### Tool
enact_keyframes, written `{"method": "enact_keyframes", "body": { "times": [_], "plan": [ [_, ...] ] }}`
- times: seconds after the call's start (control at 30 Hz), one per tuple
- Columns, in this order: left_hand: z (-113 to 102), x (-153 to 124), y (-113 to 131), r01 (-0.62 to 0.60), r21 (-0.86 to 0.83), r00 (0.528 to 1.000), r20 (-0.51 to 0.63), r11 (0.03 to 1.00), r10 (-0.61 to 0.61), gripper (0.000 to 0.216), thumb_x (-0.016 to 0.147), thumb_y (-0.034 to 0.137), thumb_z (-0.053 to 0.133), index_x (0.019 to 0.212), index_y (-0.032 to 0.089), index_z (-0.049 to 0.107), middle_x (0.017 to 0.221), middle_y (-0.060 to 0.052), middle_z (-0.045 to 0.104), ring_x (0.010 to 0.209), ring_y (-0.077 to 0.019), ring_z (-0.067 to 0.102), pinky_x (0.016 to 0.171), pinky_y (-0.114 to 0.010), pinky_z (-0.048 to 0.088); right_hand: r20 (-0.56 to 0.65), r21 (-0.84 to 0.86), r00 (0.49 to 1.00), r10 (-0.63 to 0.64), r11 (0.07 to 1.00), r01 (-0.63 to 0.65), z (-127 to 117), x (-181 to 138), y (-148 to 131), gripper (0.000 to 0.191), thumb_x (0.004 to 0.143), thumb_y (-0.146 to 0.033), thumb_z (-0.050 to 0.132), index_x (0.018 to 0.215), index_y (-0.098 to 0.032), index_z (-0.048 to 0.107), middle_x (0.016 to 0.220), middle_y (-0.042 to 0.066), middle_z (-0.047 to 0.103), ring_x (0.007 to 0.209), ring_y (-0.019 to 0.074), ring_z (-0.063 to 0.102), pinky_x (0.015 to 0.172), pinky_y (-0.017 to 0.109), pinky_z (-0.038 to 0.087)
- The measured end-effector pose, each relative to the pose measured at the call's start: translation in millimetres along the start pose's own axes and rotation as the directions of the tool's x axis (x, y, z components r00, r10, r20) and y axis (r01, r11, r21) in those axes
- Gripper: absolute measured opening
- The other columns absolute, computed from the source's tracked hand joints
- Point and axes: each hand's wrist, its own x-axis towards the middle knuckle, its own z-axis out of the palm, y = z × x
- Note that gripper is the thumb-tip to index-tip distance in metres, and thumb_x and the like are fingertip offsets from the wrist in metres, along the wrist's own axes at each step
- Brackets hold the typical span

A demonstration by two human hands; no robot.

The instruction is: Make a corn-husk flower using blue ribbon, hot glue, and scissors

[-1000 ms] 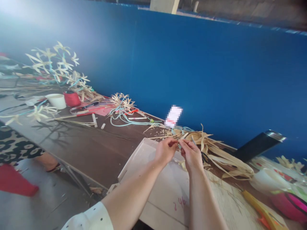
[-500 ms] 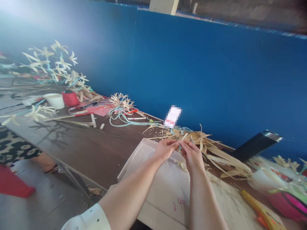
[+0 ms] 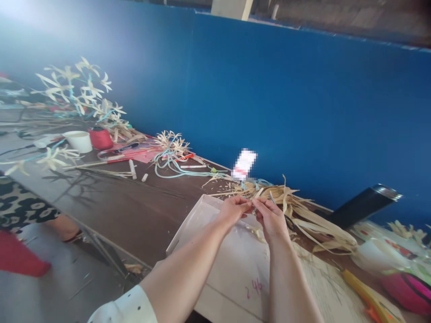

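My left hand (image 3: 234, 209) and my right hand (image 3: 270, 216) meet above the far edge of a white box lid (image 3: 191, 224), fingertips pinched close together. What they pinch is mostly hidden and too small to name; a pale strip (image 3: 258, 193) shows just above the fingertips. Beside my right hand a thin blade and a black handle loop (image 3: 289, 222) show, apparently scissors; whether the hand holds them I cannot tell. Dry straw-coloured husks (image 3: 323, 231) lie in a bundle right behind and beside that hand.
Husk flowers on pale blue stems (image 3: 84, 89) stand at the left, near a white cup (image 3: 79, 142) and red thread spool (image 3: 101, 138). A black flask (image 3: 365, 206) leans at the right, above a yellow tool (image 3: 365, 294). Another person's leg (image 3: 65, 226) shows lower left.
The hands keep their pinch at nearly the same spot. The whole view has shifted very slightly, with things appearing a little farther right.
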Motion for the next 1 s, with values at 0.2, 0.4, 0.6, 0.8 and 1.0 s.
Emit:
{"method": "enact_keyframes", "body": {
  "times": [0.2, 0.4, 0.6, 0.8, 1.0],
  "plan": [
    [-0.8, -3.4, 4.4, 0.006, -0.027, 1.000, 0.024, 1.000, -0.005, 0.027, 0.064, 0.037, 0.069, 0.077, 0.014, 0.063, 0.075, -0.003, 0.063, 0.072, -0.0113, 0.058, 0.067, -0.025, 0.043, 0.025, 0.001, 1.000, -0.003, 1.000, 0.003, -1.8, -0.2, 0.7, 0.030, 0.056, -0.039, 0.078, 0.074, -0.017, 0.066, 0.050, -0.005, 0.047, 0.043, 0.0045, 0.033, 0.040, 0.018, 0.023],
    [-2.3, -2.5, 4.5, 0.020, -0.075, 0.999, 0.044, 0.997, -0.016, 0.030, 0.059, 0.037, 0.073, 0.074, 0.013, 0.064, 0.066, 0.000, 0.059, 0.063, -0.0084, 0.051, 0.062, -0.022, 0.037, 0.057, 0.033, 0.998, 0.014, 0.999, -0.016, -2.8, -1.4, -0.3, 0.028, 0.057, -0.037, 0.078, 0.072, -0.017, 0.066, 0.052, -0.005, 0.048, 0.044, 0.0040, 0.031, 0.040, 0.017, 0.021],
    [-2.7, 2.0, 0.9, 0.006, -0.092, 1.000, 0.014, 0.996, -0.005, 0.033, 0.055, 0.039, 0.074, 0.074, 0.013, 0.066, 0.065, -0.001, 0.060, 0.061, -0.0089, 0.050, 0.062, -0.024, 0.036, 0.077, 0.061, 0.997, 0.012, 0.998, -0.017, -1.2, -2.7, -2.7, 0.030, 0.059, -0.039, 0.077, 0.074, -0.016, 0.065, 0.057, -0.003, 0.052, 0.044, 0.0038, 0.031, 0.039, 0.017, 0.020],
    [-1.7, 1.9, 2.2, -0.013, -0.070, 1.000, -0.022, 0.997, 0.012, 0.033, 0.056, 0.041, 0.073, 0.075, 0.014, 0.067, 0.067, -0.001, 0.061, 0.061, -0.0084, 0.048, 0.061, -0.023, 0.035, 0.040, 0.041, 0.999, -0.023, 0.999, 0.021, -1.2, -2.6, -1.6, 0.034, 0.062, -0.044, 0.074, 0.079, -0.016, 0.065, 0.062, -0.003, 0.053, 0.044, 0.0032, 0.034, 0.038, 0.016, 0.022],
    [-2.4, 4.8, 0.7, -0.068, -0.065, 0.995, -0.083, 0.996, 0.062, 0.032, 0.059, 0.039, 0.071, 0.077, 0.013, 0.068, 0.069, -0.002, 0.063, 0.058, -0.0077, 0.045, 0.058, -0.022, 0.033, -0.140, 0.103, 0.988, -0.071, 0.991, 0.086, 1.1, 0.1, -3.2, 0.047, 0.060, -0.045, 0.073, 0.098, -0.019, 0.062, 0.068, -0.003, 0.056, 0.042, 0.0039, 0.037, 0.036, 0.017, 0.023]
  ]
}}
